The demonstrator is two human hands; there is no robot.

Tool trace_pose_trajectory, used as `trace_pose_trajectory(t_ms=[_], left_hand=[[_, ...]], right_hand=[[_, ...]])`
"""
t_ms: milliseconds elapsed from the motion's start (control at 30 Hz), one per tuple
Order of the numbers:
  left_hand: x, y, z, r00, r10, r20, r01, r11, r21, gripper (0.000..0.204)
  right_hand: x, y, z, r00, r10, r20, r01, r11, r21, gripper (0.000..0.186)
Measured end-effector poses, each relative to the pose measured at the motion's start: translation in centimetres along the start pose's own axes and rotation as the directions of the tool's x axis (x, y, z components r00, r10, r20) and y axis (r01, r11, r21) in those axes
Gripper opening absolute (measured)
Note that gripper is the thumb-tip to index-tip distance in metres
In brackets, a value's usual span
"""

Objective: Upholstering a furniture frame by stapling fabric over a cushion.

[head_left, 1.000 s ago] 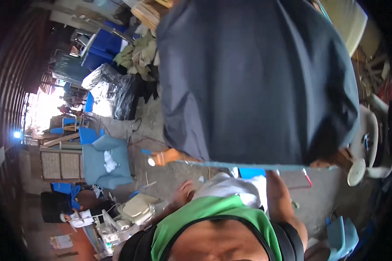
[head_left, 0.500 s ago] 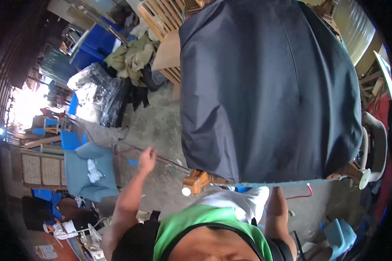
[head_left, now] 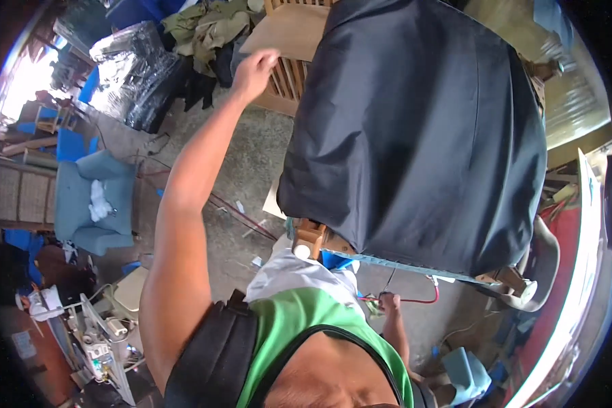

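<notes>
Far to the left of the big, wide piece of furniture covered in smooth black cloth (head_left: 415, 136), a soft light-blue armchair (head_left: 81, 204) sits on the rough grey concrete floor (head_left: 251, 146), with a fluffy white bundle (head_left: 100, 202) on its seat. A brown woven panel (head_left: 24, 194) is even farther left of the black furniture, and a pale grey machine (head_left: 102, 336) is down to its lower left. Up to its upper left are a lump wrapped in shiny clear plastic (head_left: 132, 68) and a heap of crumpled green-brown cloth (head_left: 211, 30). A light-brown wooden piece with thin slats (head_left: 289, 78) stands close beside the black furniture's upper left and fills that side. In front of these slats is the left hand (head_left: 257, 73), its fingers curled in; I cannot see anything in it. A brown wooden foot with a round white end (head_left: 309, 238) pokes out at the black furniture's lower left corner. Below its bottom edge is the right hand (head_left: 389, 302), closed up, right by a thin red hose (head_left: 425, 300); I cannot tell if it grips that. A curved grey chair part (head_left: 549, 255) crowds the black furniture's lower right corner.
</notes>
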State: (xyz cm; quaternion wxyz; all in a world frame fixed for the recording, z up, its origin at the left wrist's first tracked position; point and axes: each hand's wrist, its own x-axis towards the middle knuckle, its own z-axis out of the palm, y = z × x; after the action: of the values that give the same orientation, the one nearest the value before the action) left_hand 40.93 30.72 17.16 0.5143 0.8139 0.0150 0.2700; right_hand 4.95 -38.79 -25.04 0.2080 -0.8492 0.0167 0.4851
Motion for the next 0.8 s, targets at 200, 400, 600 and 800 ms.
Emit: trace_pose_trajectory(t_ms=[200, 400, 600, 800], left_hand=[[12.0, -2.9, 5.1, 0.988, 0.05, 0.143, -0.047, 0.999, -0.022, 0.039], [1.9, -19.4, 10.3, 0.977, -0.072, 0.203, 0.031, 0.979, 0.201, 0.041], [-26.9, -20.9, -0.5, 0.107, -0.461, 0.881, 0.892, 0.435, 0.119, 0.052], [-32.7, -10.3, 0.6, -0.326, -0.212, 0.921, 0.938, -0.192, 0.288, 0.091]], right_hand=[[-19.0, -9.7, 2.3, 0.932, 0.057, -0.358, 0.205, 0.731, 0.651, 0.016], [-24.9, -20.6, 9.7, 0.863, 0.298, -0.409, 0.068, 0.733, 0.677, 0.014], [-26.4, -31.6, 14.5, 0.674, 0.713, -0.192, -0.192, 0.42, 0.887, 0.026], [-26.7, -36.8, 11.8, 0.738, 0.623, -0.26, -0.49, 0.76, 0.427, 0.052]])
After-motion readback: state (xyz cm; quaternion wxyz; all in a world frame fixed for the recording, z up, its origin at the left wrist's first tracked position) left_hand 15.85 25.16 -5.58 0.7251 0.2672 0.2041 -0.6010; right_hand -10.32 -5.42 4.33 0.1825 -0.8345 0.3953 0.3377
